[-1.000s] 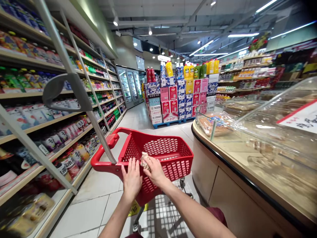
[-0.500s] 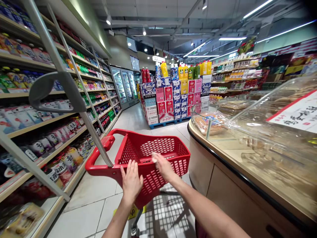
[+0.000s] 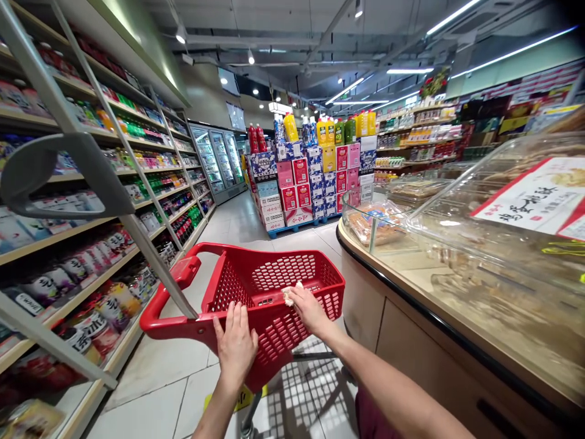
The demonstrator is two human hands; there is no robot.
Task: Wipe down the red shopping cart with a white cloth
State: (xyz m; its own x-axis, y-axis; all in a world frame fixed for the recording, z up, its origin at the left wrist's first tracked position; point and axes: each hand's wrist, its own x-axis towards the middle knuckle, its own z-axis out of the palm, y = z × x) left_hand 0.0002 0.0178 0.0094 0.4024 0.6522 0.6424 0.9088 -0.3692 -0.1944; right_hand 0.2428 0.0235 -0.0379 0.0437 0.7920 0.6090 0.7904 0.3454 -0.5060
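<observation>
A red plastic shopping cart (image 3: pixel 283 329) stands in front of me, its perforated basket turned to the right. Flat against the near side, fingers over the rim, rests my left hand (image 3: pixel 236 341); nothing is in it. My right hand (image 3: pixel 308 310) is closed around a crumpled whitish cloth (image 3: pixel 292 294) at the cart's near rim, farther right. Part of the cloth is hidden by the fingers. The basket's visible floor holds no goods. A grey handle loop (image 3: pixel 68 174) on a metal pole rises at the left, in front of the shelves.
Shelves of drinks (image 3: pixel 114 256) line the left side. A curved counter (image 3: pixel 365 292) with clear bins of baked goods (image 3: pixel 493 207) runs along the right. Ahead, stacked drink cartons (image 3: pixel 301 183) stand on a blue pallet (image 3: pixel 292 229); fridges (image 3: pixel 217 158) are behind.
My right hand has slid slightly along the rim with the cloth, which now shows more. My left hand stays on the cart's side. The whole view has shifted, the shelves and cart sitting farther left.
</observation>
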